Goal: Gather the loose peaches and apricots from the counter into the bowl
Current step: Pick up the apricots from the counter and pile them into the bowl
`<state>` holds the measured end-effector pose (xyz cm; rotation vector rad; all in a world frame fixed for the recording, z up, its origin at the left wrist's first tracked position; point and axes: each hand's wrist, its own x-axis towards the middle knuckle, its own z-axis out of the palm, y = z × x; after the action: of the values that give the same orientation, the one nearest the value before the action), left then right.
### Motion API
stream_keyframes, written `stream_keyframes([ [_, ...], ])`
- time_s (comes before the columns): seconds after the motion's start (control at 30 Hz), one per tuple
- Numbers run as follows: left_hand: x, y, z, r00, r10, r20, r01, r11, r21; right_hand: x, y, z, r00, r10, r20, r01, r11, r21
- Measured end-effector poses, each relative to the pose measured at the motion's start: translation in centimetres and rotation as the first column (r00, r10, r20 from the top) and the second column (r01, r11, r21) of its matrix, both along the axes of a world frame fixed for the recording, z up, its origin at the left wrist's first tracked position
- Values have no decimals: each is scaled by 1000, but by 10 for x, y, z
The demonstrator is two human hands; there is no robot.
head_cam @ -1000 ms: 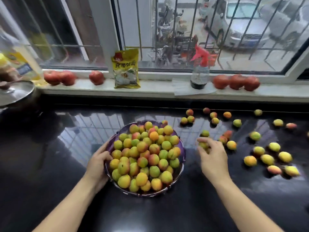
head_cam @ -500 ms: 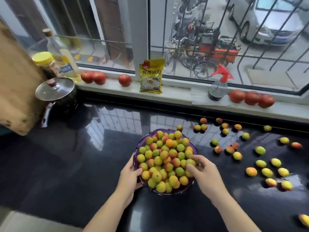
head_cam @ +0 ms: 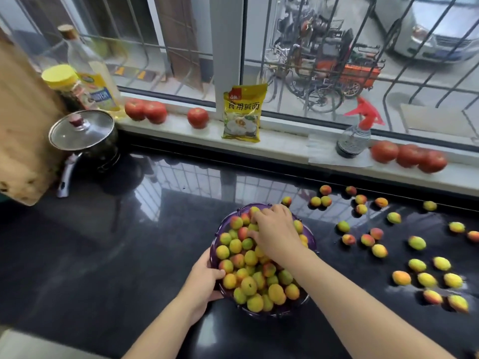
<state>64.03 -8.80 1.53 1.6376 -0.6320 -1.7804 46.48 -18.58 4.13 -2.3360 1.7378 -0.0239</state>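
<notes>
The purple ribbed plastic bowl (head_cam: 216, 238), lower centre, is being gripped at its rim by the left hand (head_cam: 204, 281). The right hand (head_cam: 276, 233) is being rested, fingers curled, on the heaped yellow-red fruit (head_cam: 250, 283); any hold cannot be told.

Right hand (head_cam: 274, 234) over bowl (head_cam: 309, 235); left hand (head_cam: 204, 281) grips rim.

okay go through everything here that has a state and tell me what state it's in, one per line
bowl: heaped with fruit
left hand: holds bowl rim
right hand: fingers curled over fruit pile
loose fruit: scattered on counter
pot: lid on
oil bottle: capped
</notes>
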Motion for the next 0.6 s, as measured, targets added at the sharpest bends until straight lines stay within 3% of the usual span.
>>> stream_keyframes([
  [0.17, 0, -11, -2, 983, 184, 16, -185, 978, 93, -2, 0, -2, 997, 70, -26, -71, 997, -44],
  [0.27, 0, -15, -6, 980, 198, -9, -195, 974, 116, -21, 3, -5, 976, -2, 216, 23, 995, -94],
  [0.37, -6, -22, -8, 962, 245, -122, -223, 960, 169, -73, 1, -7, 851, -247, 463, 305, 951, -53],
  [0.43, -12, -29, -8, 947, 290, -141, -262, 947, 187, -115, -5, -11, 780, -441, 443, 487, 873, 12],
  [0.5, -17, -35, -8, 939, 325, -112, -301, 934, 190, -148, -15, -19, 772, -550, 319, 553, 828, 90],
  [0.6, -23, -39, -10, 943, 330, -31, -320, 931, 178, -158, -44, -33, 868, -453, 203, 424, 890, 169],
])
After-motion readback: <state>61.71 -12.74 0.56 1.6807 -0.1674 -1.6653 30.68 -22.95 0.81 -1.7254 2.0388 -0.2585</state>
